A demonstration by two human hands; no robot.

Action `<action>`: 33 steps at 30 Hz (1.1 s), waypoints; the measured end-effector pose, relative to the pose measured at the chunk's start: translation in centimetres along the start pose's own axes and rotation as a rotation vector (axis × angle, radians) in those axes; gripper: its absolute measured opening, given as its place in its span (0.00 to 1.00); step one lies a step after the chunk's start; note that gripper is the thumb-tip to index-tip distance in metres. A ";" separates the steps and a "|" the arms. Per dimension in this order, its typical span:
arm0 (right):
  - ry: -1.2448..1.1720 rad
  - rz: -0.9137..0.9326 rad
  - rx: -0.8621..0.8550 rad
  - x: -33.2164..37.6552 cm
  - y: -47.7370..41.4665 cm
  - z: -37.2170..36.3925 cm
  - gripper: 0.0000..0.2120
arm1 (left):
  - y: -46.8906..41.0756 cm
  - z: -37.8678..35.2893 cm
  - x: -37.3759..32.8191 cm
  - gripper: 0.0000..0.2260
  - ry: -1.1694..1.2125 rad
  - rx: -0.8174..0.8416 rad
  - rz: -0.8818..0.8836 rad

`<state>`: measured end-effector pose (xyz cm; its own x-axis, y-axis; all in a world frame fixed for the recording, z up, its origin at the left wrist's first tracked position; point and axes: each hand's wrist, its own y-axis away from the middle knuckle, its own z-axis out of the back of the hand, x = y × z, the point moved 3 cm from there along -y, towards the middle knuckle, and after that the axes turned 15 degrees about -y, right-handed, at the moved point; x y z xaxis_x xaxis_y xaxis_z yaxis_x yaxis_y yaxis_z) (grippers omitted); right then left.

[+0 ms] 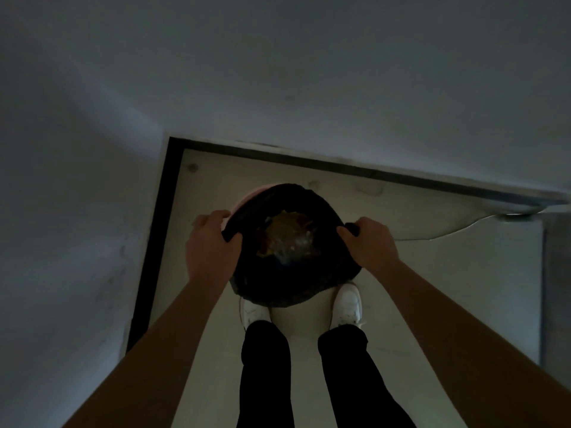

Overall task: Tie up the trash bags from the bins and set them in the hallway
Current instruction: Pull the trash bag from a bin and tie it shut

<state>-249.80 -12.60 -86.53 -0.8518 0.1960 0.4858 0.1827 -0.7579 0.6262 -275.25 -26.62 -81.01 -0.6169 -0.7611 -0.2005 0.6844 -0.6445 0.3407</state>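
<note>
Lighting is dim and detail is poor throughout. Nearest the camera, both forearms are cut off by the lower frame edge; black trouser legs (pixel 265 375) end in white shoes (pixel 347 304) whose toes are hidden beneath the black trash bag (pixel 293 285). The bag sits between the hands: the left hand (pixel 213 245) is clenched around its left rim, the right hand (pixel 369 244) around its right rim, mouth stretched open. The film is thin and crinkled. Inside, yellowish and clear crumpled waste (pixel 287 239) shows, type indistinct. Behind the bag, only a pink arc of the round bin (pixel 244 197) is visible, standing on pale floor (pixel 417 273) in a corner of smooth walls (pixel 278 72) with dark baseboard (pixel 160 230).
</note>
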 end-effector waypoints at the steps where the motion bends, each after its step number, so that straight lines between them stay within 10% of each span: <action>1: -0.053 0.029 -0.056 0.6 0.7 0.4 0.19 | 0.5 0.6 -0.2 0.16 -0.002 -0.015 -0.024; 6: -0.108 0.252 -0.124 3.6 3.8 2.5 0.08 | 2.3 1.6 -1.1 0.10 -0.071 -0.037 -0.115; 10: -0.246 0.336 -0.202 4.5 5.8 4.1 0.12 | 3.3 1.2 -2.3 0.06 0.482 0.110 0.197; 14: -0.301 -0.069 -0.080 2.6 4.0 5.2 0.10 | 2.7 0.6 -2.2 0.09 0.717 0.347 0.506; 18: -1.083 -0.476 0.256 4.0 2.9 5.0 0.13 | 1.8 0.7 -3.9 0.17 0.819 0.515 0.418; 26: -0.173 0.369 -0.047 6.3 2.5 2.6 0.15 | -0.7 2.5 -3.4 0.16 0.349 0.032 -0.004; 33: 0.035 0.063 0.101 0.5 0.8 0.8 0.14 | -1.0 -1.9 -2.1 0.14 0.452 0.160 0.376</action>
<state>-249.70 -12.61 -85.27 -0.8535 0.1267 0.5055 0.2833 -0.7014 0.6540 -273.92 -24.53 -82.67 -0.0946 -0.9126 -0.3978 0.7351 -0.3335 0.5902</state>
